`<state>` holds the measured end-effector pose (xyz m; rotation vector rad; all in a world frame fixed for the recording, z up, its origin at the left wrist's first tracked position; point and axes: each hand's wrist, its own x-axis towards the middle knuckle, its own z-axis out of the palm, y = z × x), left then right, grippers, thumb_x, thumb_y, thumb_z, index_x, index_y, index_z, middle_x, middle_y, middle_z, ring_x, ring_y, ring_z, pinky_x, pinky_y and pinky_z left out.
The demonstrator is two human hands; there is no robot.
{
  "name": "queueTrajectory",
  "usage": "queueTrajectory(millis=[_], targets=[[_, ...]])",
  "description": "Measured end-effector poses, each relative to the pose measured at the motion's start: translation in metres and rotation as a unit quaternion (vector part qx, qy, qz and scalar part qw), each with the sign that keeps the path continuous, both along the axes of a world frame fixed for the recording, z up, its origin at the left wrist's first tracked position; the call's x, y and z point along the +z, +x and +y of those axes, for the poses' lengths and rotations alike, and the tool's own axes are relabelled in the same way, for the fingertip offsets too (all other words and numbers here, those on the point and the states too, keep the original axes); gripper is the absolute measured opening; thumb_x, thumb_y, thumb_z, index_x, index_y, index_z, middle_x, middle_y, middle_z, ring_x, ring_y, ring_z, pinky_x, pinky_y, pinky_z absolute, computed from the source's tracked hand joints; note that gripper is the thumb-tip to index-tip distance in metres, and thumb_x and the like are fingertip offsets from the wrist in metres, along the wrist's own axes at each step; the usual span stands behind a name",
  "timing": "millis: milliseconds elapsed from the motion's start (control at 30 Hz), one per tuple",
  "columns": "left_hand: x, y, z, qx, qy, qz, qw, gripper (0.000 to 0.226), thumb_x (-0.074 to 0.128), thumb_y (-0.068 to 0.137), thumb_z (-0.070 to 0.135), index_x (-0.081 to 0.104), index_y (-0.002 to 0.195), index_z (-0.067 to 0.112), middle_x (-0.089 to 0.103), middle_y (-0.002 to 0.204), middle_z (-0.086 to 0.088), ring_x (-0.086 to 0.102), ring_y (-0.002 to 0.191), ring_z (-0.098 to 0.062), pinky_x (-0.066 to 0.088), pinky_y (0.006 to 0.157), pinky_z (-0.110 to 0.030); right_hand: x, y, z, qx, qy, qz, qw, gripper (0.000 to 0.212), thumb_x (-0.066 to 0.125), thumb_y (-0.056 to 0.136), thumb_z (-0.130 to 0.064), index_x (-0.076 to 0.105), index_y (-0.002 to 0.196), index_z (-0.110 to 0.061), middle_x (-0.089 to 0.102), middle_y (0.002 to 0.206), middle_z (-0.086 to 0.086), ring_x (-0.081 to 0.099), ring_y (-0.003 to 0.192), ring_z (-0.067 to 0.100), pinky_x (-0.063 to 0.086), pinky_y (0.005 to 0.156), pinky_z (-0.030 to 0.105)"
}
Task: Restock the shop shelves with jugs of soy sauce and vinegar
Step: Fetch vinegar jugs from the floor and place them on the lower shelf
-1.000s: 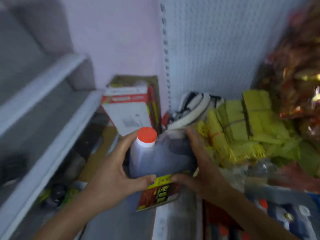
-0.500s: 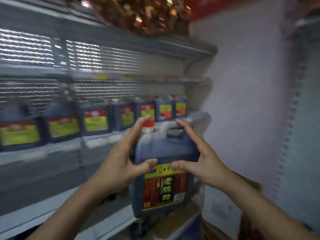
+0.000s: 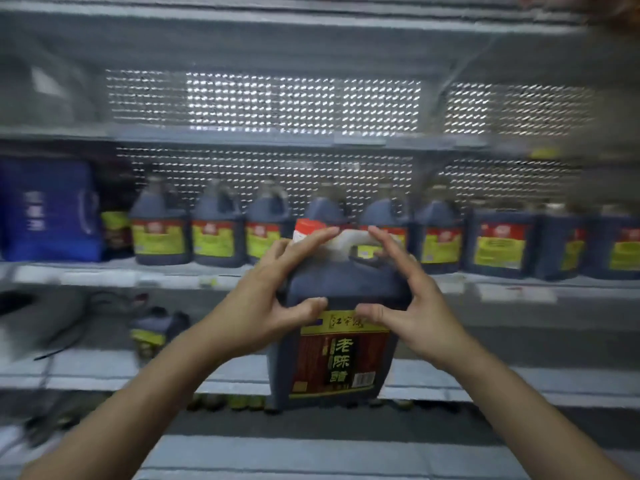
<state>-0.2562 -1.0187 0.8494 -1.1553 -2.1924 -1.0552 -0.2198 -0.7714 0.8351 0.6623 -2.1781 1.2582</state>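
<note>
I hold a dark vinegar jug with a red cap, a white handle and a red-and-yellow label in front of the shelves. My left hand grips its left shoulder, thumb across the front, fingers up by the cap. My right hand grips the right shoulder the same way, fingers reaching the handle. A row of several similar dark jugs with yellow labels stands on the middle shelf behind it.
A blue bag stands at the left end of the middle shelf. One jug lies on the lower shelf at the left, near a dark cable. Perforated back panels and an upper shelf are above.
I lifted the jug from the cluttered corner and turned left to face the shelves squarely. Both hands keep the same hold on it.
</note>
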Motion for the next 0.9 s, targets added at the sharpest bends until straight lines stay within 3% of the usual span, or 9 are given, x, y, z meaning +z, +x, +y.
queueTrajectory(millis=[100,267,433,533,667,900], targets=[[-0.009,-0.033,-0.059,0.042,-0.022,-0.010,0.999,0.074,0.073,0.092,0.027,0.035,0.148,0.057,0.046,0.128,0.001,0.052,0.121,-0.011,0.047,0.105,-0.040,-0.013,-0.049,-0.057,0.044,-0.012,-0.024,0.999,0.096,0.086,0.082,-0.017,0.035,0.152,-0.057,0.024,0.163,-0.030,0.013,0.154,-0.005,0.025,0.127,0.046],[-0.043,-0.073,-0.133,0.108,-0.034,-0.030,0.993,0.083,0.080,0.086,0.032,0.032,0.147,0.059,0.043,0.125,0.006,0.050,0.120,-0.003,0.046,0.103,-0.029,-0.039,-0.114,-0.128,0.087,-0.001,-0.054,0.995,0.097,0.088,0.079,-0.008,0.039,0.152,-0.050,0.037,0.154,-0.023,0.032,0.146,-0.005,0.031,0.125,0.035],[-0.099,-0.103,-0.180,0.136,-0.009,-0.080,0.987,0.074,0.081,0.087,0.033,0.041,0.146,0.050,0.040,0.138,0.007,0.047,0.133,-0.006,0.046,0.110,-0.038,-0.083,-0.166,-0.179,0.139,0.011,-0.112,0.984,0.099,0.085,0.080,-0.005,0.039,0.148,-0.059,0.033,0.159,-0.014,0.021,0.155,0.010,0.027,0.126,0.043],[-0.123,-0.126,-0.196,0.152,-0.015,-0.103,0.983,0.071,0.079,0.089,0.034,0.042,0.147,0.050,0.039,0.139,0.008,0.046,0.135,-0.008,0.044,0.113,-0.037,-0.107,-0.195,-0.197,0.158,0.006,-0.128,0.979,0.098,0.084,0.080,-0.003,0.040,0.147,-0.060,0.036,0.151,-0.011,0.035,0.143,-0.004,0.033,0.121,0.028],[-0.149,-0.160,-0.203,0.167,-0.023,-0.168,0.971,0.072,0.076,0.090,0.039,0.036,0.147,0.058,0.036,0.138,0.012,0.046,0.130,-0.004,0.046,0.110,-0.034,-0.140,-0.241,-0.207,0.181,0.006,-0.156,0.971,0.095,0.084,0.081,-0.004,0.040,0.148,-0.056,0.038,0.146,-0.009,0.041,0.138,-0.007,0.034,0.116,0.017],[-0.206,-0.218,-0.198,0.208,-0.033,-0.213,0.954,0.080,0.078,0.090,0.036,0.032,0.151,0.057,0.038,0.134,0.006,0.046,0.129,-0.008,0.043,0.111,-0.026,-0.196,-0.313,-0.204,0.207,0.022,-0.215,0.954,0.093,0.082,0.084,-0.004,0.041,0.145,-0.060,0.037,0.139,-0.012,0.052,0.130,0.000,0.047,0.104,0.016]])
